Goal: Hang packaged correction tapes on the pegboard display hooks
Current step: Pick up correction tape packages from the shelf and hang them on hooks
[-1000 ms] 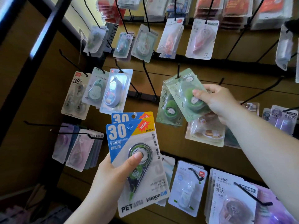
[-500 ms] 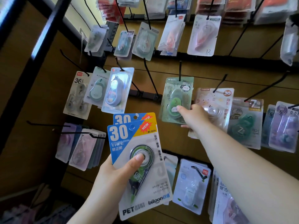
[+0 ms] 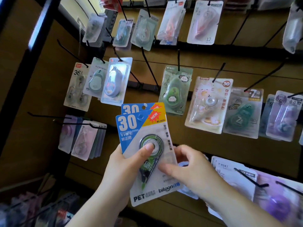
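Pegboard display (image 3: 213, 63) of brown board with black rails fills the frame. Black hooks (image 3: 150, 68) project from the rails. Most carry blister packs, among them a green panda pack (image 3: 175, 92) at centre and a pink cat pack (image 3: 208, 104) to its right.

The right grip (image 3: 193, 169) enters from the lower right, the left grip (image 3: 121, 171) from the lower centre. Two blue-headed "30" correction tape packs sit at centre frame, off the hooks. They are stacked, the rear pack (image 3: 131, 107) showing above the front pack (image 3: 129, 126).

The left grip grasps both packs at the left edge, thumb (image 3: 146, 153) pressed on the front blister. The right grip grasps the right edge of the front pack, thumb on its face and fingers curled behind. Whether it also takes the rear pack cannot be told.
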The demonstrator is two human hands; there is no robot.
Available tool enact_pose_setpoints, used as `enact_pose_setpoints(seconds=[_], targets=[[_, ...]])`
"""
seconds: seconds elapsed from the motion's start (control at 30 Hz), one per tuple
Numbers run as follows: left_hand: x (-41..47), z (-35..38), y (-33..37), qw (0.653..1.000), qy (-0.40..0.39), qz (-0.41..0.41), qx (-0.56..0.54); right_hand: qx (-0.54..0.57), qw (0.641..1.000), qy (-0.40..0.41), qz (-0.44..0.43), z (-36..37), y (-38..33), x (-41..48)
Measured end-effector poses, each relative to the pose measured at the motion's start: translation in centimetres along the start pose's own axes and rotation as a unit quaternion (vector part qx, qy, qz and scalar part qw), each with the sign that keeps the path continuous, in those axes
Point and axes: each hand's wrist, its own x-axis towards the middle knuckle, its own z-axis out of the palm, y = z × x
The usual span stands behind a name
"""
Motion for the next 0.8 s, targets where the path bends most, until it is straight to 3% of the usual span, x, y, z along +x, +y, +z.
enact_pose_setpoints(seconds=[0.2,0.3,0.43,0.8], targets=[[-0.8,0.5,-0.2,1.000,-0.013,-0.011,0.022,0.092,0.995,0.040,0.016,0.4,1.0,-0.7],[-1.0,0.4,-0.1,0.999,-0.008,-0.029,0.030,0.146,0.983,0.111,0.007,0.2,0.9,-0.4],[-0.9,-0.4,-0.2,0.998,0.035,-0.041,0.039,0.130,0.976,0.176,-0.016,-0.9,0.6,0.6],[-0.7,-3.7,0.3,0.995,0.076,-0.047,0.038,0.065,0.971,0.196,-0.117,-3.4,-4.7,6.0]])
